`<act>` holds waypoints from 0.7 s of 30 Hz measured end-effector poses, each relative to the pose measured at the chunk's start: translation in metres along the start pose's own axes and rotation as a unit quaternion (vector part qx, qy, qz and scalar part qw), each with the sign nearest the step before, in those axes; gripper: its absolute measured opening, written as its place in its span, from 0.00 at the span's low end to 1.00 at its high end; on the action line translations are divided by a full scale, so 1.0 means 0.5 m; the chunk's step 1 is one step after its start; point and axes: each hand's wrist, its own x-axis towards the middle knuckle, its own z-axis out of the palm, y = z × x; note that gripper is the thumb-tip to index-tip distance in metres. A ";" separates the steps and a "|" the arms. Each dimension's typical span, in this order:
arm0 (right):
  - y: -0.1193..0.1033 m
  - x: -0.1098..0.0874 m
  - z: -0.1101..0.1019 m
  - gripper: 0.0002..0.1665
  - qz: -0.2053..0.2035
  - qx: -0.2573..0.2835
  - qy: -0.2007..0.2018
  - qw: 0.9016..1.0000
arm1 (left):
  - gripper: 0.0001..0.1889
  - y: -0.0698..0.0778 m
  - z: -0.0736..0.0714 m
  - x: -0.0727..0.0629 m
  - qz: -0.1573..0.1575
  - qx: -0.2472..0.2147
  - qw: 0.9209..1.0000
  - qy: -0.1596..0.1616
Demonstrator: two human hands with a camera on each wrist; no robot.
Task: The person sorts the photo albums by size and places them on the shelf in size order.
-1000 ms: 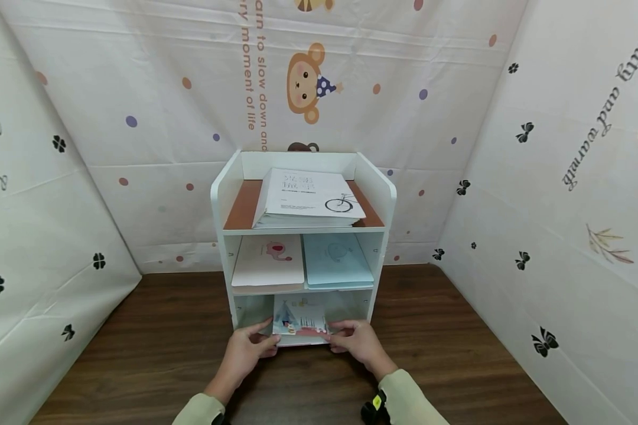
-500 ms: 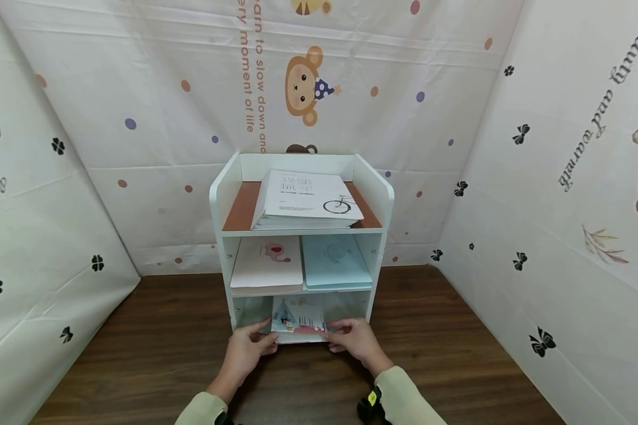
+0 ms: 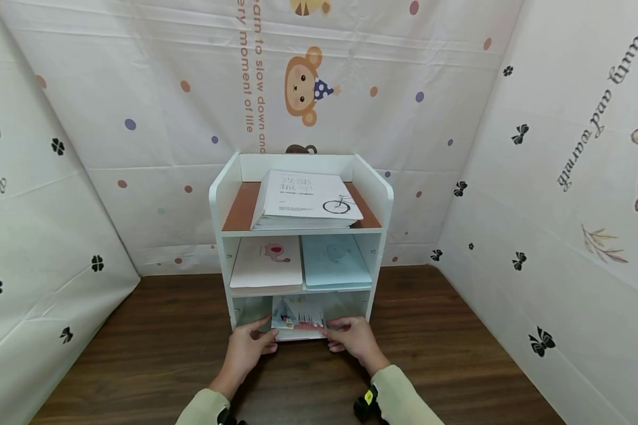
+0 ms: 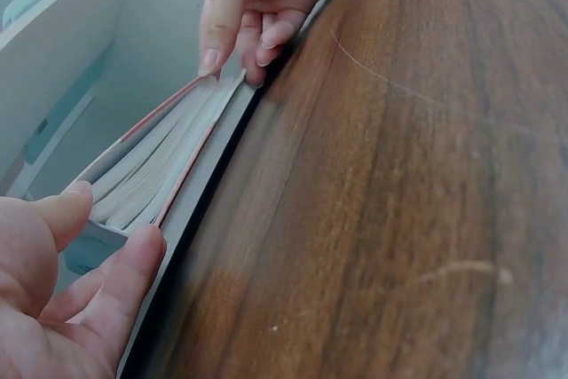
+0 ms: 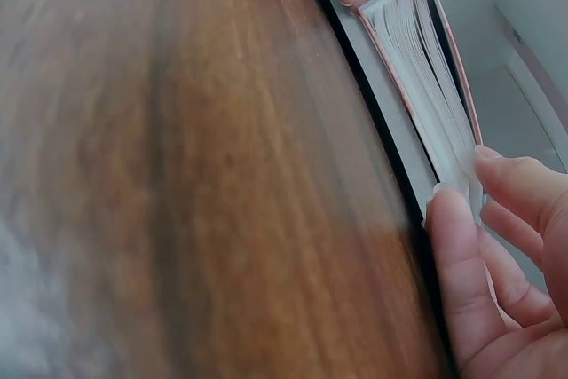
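A book [image 3: 298, 311] with an illustrated cover lies flat in the bottom compartment of a white desk shelf [image 3: 303, 233]. My left hand [image 3: 247, 349] pinches its left front corner, and my right hand [image 3: 355, 342] pinches the right one. In the left wrist view, the book's page edges [image 4: 169, 157] fan slightly between the covers, thumb above and fingers below. The right wrist view shows the right hand [image 5: 506, 264] holding the near corner the same way. Part of the book's back end is hidden under the middle board.
A stack of white books [image 3: 308, 198] lies on the top level. A white notebook [image 3: 268, 265] and a light blue notebook [image 3: 336, 260] lie side by side on the middle level. The shelf stands on a dark wooden table [image 3: 436, 354], with printed cloth [image 3: 159, 106] behind and at both sides.
The book has slid slightly deeper into the bottom compartment, both hands moving in with it and keeping hold of its corners. The head view has shifted a little.
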 end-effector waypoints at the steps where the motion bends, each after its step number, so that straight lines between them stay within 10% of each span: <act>1: 0.000 0.000 0.000 0.22 0.001 0.000 0.001 1.000 | 0.25 0.000 0.001 0.001 0.000 0.003 1.000 0.001; 21: 0.003 0.003 0.013 0.18 -0.005 -0.001 0.008 1.000 | 0.24 0.002 0.001 0.000 0.005 0.008 1.000 0.006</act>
